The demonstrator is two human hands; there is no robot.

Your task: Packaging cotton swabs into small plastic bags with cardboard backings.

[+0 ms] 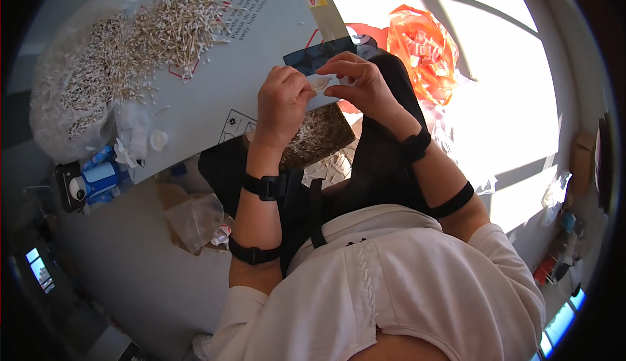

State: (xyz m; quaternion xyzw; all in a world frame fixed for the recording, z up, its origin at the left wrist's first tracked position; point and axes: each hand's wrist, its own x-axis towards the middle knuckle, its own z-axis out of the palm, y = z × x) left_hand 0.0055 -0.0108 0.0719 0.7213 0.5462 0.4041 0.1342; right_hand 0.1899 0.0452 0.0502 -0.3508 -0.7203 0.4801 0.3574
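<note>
My left hand (pixel 282 105) is closed in a pinch at the board's edge, its fingertips on a small, pale, see-through packet (pixel 319 86). What is inside the packet is too small to make out. My right hand (pixel 368 90) is just to the right of it, thumb and forefinger curved apart around the packet's far side. A dark translucent strip (pixel 301 60) lies behind both hands. To the far left, a big loose heap of cotton swabs (pixel 176 28) spills across the grey printed board (pixel 254 55). Below my hands, an open box (pixel 345 126) holds many more swabs.
A clear plastic bag (pixel 49 110) wraps the heap's left side. An orange bag (pixel 424 51) with small packs stands right of my knee. A blue and white object (pixel 99 178) sits at the board's left corner. Under it, a cardboard box (pixel 176 214) holds clear plastic.
</note>
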